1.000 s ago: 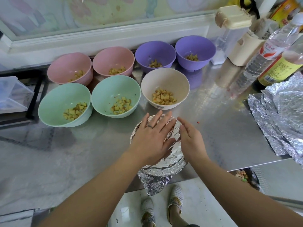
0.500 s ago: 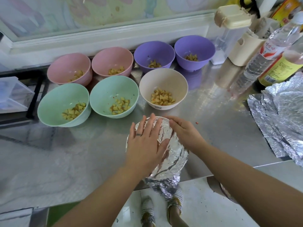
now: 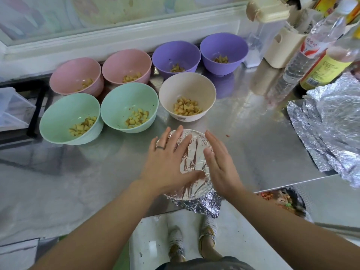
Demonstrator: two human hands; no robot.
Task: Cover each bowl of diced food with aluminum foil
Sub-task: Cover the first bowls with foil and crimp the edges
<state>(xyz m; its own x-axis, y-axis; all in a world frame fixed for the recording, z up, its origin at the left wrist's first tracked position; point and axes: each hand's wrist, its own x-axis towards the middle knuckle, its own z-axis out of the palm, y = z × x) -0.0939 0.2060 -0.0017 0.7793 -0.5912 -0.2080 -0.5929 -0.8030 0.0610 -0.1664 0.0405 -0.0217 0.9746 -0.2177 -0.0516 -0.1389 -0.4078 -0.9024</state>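
The left hand lies flat, palm down, on the foil-covered bowl, with its fingers straight and spread and gripping nothing. A ring sits on 1 finger. The right hand is likewise flat and open, fingers straight and together, set along the bowl's right rim. Its thumb side seems to touch the foil, though the angle makes the contact hard to judge. The foil is smoothed tight over the bowl's mouth. A crumpled flap hangs off the near side, past the edge of the metal counter, where the bowl stands.

Just beyond it stands an uncovered cream bowl holding diced food. To its left are the right green bowl and the left green bowl. Behind them, along the wall, stands a row of 4: the left pink bowl, right pink bowl, left purple bowl and right purple bowl. All are uncovered, each with a small heap of dice.

Loose foil sheets lie crumpled at the right, well apart from the hands. A clear bottle and a yellow-labelled bottle stand behind them.
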